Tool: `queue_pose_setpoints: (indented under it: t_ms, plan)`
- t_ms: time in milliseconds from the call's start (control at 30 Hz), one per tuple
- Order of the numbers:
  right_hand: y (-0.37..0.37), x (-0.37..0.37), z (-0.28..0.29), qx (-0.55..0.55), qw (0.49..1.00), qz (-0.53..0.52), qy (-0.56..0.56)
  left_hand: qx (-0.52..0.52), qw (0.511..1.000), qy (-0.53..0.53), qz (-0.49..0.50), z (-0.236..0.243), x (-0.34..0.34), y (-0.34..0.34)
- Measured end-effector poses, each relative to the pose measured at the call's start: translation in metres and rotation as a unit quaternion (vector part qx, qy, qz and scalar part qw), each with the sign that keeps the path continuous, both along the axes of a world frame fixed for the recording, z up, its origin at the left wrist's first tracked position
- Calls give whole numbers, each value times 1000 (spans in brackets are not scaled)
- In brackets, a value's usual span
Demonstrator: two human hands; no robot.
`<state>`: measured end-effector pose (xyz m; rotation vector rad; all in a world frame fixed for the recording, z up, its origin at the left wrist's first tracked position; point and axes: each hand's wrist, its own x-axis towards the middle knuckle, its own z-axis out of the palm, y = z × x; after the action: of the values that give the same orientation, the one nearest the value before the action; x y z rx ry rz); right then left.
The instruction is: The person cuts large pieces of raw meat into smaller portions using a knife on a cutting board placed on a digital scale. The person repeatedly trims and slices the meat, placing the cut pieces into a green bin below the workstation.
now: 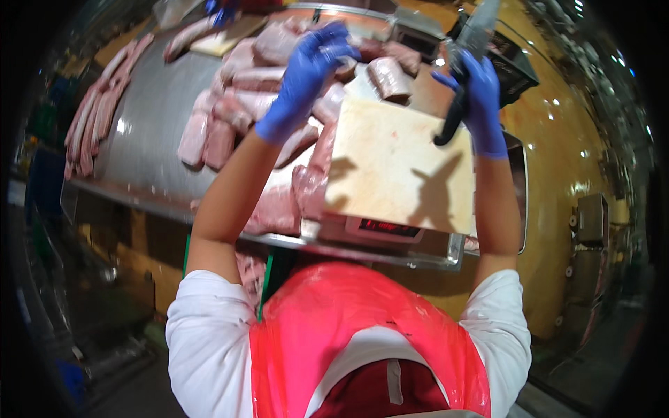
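My left hand (306,76), in a blue glove, reaches over the raw meat pieces (261,80) heaped on the metal table. Its fingers stretch up and to the right, slightly blurred and parted, with no held thing visible. My right hand (483,104), also gloved in blue, is closed on a knife (456,104). The black handle angles down past the palm, and the broad blade points to the far edge. A white cutting board (390,160) lies between my forearms, bare except for small specks and my shadows. One short meat block (389,78) sits just beyond it.
Under the board's near edge shows a scale with a red display (385,227). Long meat strips (97,115) lie on the metal table's (157,104) left side. Black crates (512,66) stand at the far right. Another person's blue-gloved hand (221,10) appears at the far edge.
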<state>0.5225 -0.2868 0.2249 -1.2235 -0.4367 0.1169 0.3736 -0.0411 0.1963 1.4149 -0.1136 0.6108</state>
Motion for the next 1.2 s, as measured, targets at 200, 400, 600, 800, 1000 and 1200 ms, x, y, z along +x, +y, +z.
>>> queue_pose_setpoints:
  t_ms: [200,400,600,800,1000,1200]
  plan:
    - [-83,-128,-80,-217,967,45,122,476,824,293,91,-190,-245,-3]
    - [-54,-159,-87,-232,964,24,127,566,764,307,33,-214,-215,38]
    - [-60,-180,-88,-202,956,124,176,-243,888,388,-39,-274,-214,166]
    - [-118,-202,-105,-200,952,45,229,-93,951,267,-128,-143,-145,71]
    - [-122,-151,-111,-205,969,5,140,685,702,132,-142,-40,-79,-122]
    - [-148,-110,-128,-134,981,-79,117,486,870,61,-50,-108,-86,-63]
